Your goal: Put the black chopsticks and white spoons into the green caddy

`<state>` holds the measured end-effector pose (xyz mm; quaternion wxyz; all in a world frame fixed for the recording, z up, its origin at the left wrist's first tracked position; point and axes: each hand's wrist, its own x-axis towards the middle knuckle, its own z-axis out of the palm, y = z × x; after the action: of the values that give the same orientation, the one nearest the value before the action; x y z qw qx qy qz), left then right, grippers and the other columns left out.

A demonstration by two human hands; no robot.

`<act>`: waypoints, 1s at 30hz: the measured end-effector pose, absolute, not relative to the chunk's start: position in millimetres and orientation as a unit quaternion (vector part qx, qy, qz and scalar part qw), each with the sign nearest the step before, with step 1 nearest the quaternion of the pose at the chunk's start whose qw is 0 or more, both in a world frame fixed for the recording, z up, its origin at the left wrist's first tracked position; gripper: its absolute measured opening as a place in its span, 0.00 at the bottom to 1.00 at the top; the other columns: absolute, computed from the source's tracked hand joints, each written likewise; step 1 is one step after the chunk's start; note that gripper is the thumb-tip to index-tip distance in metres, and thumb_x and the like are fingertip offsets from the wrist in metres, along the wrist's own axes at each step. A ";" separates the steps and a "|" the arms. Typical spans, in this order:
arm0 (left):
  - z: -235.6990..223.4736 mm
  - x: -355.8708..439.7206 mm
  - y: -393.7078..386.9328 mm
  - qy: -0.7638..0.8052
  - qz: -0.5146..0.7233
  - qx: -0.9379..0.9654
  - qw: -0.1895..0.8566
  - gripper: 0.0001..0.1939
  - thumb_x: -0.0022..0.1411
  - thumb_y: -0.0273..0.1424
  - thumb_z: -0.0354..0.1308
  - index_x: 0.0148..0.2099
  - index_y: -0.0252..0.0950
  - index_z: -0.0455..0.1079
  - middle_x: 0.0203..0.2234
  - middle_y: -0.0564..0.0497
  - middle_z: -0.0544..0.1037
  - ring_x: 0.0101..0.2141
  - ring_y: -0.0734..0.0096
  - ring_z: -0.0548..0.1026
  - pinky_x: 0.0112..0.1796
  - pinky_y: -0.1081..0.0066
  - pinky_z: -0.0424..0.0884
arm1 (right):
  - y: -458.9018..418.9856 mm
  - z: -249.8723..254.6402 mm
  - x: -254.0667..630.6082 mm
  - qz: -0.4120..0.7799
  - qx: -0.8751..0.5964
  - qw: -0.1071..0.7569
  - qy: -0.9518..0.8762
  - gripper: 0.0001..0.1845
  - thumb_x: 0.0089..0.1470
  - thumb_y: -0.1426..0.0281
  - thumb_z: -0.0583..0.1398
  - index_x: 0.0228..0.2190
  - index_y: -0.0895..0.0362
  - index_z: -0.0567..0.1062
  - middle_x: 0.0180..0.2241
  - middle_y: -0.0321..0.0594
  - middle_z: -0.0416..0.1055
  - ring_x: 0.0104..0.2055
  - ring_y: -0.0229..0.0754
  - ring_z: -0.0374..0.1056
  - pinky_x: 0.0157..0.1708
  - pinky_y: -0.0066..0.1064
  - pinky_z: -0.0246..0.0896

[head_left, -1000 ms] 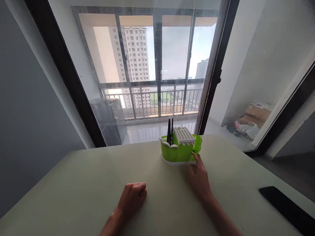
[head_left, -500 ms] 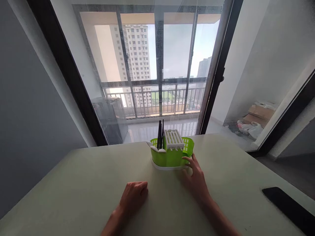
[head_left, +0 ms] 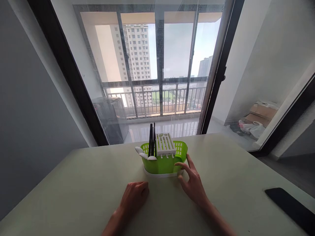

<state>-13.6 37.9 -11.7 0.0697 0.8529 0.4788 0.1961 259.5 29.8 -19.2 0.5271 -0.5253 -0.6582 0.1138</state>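
Note:
A bright green cutlery holder (head_left: pixel 157 166) with a white base stands on the table in front of me. Several black chopsticks (head_left: pixel 152 141) rise from its left part, and white spoons (head_left: pixel 143 155) lean over the rim there. A white slotted rack (head_left: pixel 166 144) with small hooks sits across its middle. My right hand (head_left: pixel 193 183) has its fingers around the holder's right end, index finger on the front wall and another finger along the side. Closed in a fist, my left hand (head_left: pixel 135 193) rests on the table, nearer to me and apart from the holder.
A long black object (head_left: pixel 290 205) lies on the pale table (head_left: pixel 81 183) at the right. Behind the table's far edge are a dark-framed glass door (head_left: pixel 216 88) and a balcony. Cardboard and plastic bags (head_left: pixel 256 126) lie on the floor at the right.
The cutlery holder has slid left and nearer to me, with my right hand staying at its right end. My left hand remains a fist in nearly the same place.

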 end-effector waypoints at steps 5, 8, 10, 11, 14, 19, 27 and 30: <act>-11.7 -13.6 36.6 0.500 0.226 0.835 0.050 0.15 0.61 0.22 0.44 0.21 0.37 0.56 0.17 0.59 0.57 0.21 0.76 0.50 0.26 0.72 0.48 | 24.1 -18.1 251.3 0.122 -0.519 0.527 -0.661 0.22 0.51 0.74 0.57 0.47 0.49 0.78 0.73 0.41 0.44 0.71 0.56 0.51 0.59 0.47 0.65; -14.1 -16.9 38.1 0.521 0.296 0.800 0.029 0.17 0.63 0.27 0.45 0.21 0.37 0.55 0.17 0.59 0.54 0.22 0.76 0.49 0.26 0.73 0.48 | 21.5 -17.3 246.3 0.137 -0.510 0.529 -0.664 0.21 0.53 0.73 0.58 0.48 0.49 0.78 0.72 0.42 0.45 0.71 0.57 0.52 0.57 0.47 0.68; -15.4 -20.1 40.6 0.546 0.356 0.758 0.011 0.18 0.62 0.31 0.48 0.20 0.37 0.51 0.17 0.60 0.49 0.22 0.77 0.48 0.25 0.74 0.49 | 20.0 -16.9 242.7 0.146 -0.504 0.533 -0.664 0.19 0.55 0.72 0.58 0.47 0.49 0.77 0.72 0.43 0.45 0.69 0.58 0.56 0.54 0.48 0.70; -15.3 -21.7 42.0 0.564 0.384 0.731 0.002 0.19 0.62 0.33 0.48 0.20 0.38 0.49 0.18 0.60 0.47 0.22 0.77 0.47 0.25 0.75 0.50 | 19.3 -16.8 240.7 0.147 -0.502 0.537 -0.663 0.18 0.56 0.72 0.58 0.47 0.50 0.77 0.73 0.43 0.43 0.67 0.58 0.59 0.54 0.48 0.71; -11.3 -25.9 46.2 0.627 0.438 0.644 -0.007 0.20 0.61 0.38 0.49 0.22 0.39 0.45 0.20 0.60 0.45 0.22 0.78 0.48 0.26 0.76 0.51 | 17.5 -16.7 234.3 0.118 -0.513 0.548 -0.650 0.16 0.56 0.71 0.59 0.46 0.49 0.77 0.73 0.40 0.37 0.66 0.59 0.58 0.55 0.53 0.69; 0.0 -29.4 50.1 0.677 0.450 0.581 0.041 0.20 0.61 0.43 0.49 0.23 0.41 0.46 0.18 0.60 0.47 0.22 0.77 0.51 0.25 0.75 0.53 | 15.0 -18.2 225.3 0.059 -0.526 0.562 -0.635 0.13 0.54 0.72 0.61 0.42 0.50 0.76 0.71 0.40 0.39 0.70 0.62 0.47 0.59 0.61 0.61; 5.7 -30.4 47.1 0.683 0.476 0.538 0.133 0.20 0.59 0.48 0.53 0.24 0.41 0.56 0.17 0.60 0.58 0.20 0.74 0.59 0.25 0.74 0.58 | 9.1 -24.0 216.6 0.028 -0.504 0.575 -0.644 0.14 0.56 0.74 0.58 0.45 0.51 0.72 0.51 0.48 0.63 0.52 0.52 0.65 0.47 0.47 0.69; 4.2 -31.7 45.2 0.679 0.499 0.515 0.158 0.21 0.59 0.51 0.54 0.28 0.40 0.61 0.19 0.58 0.65 0.21 0.72 0.63 0.25 0.73 0.61 | 7.9 -24.8 211.7 0.048 -0.452 0.561 -0.692 0.09 0.58 0.76 0.56 0.37 0.51 0.72 0.38 0.42 0.69 0.42 0.46 0.69 0.41 0.37 0.68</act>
<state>-31.7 45.2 4.2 0.1575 0.5146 0.6793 0.4989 211.7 7.9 -24.8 0.5607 -0.4517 -0.6923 0.0479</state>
